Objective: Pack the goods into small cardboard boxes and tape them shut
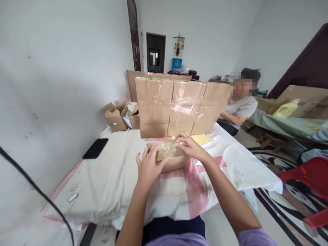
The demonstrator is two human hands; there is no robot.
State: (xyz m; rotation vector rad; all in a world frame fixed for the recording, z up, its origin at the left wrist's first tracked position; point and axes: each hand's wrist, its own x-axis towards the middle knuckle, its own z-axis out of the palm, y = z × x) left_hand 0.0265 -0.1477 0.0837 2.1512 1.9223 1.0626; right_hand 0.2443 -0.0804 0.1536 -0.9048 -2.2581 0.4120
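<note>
A small cardboard box [170, 158], its top covered with clear tape, lies on the white-and-pink cloth of the table [107, 181] in front of me. My left hand [148, 168] rests against the box's near left corner, fingers spread over its top edge. My right hand [188, 145] lies on the far right part of the top, fingers curled and pressing down on the tape. Neither hand lifts the box.
A stack of taped cardboard boxes [179, 107] stands behind it, three rows high. Open small boxes [116, 118] sit at the back left, a black phone [95, 148] at the left, a yellow paper [202, 138] by the stack. A seated person [239, 106] is behind right; a red chair [311, 177] stands right.
</note>
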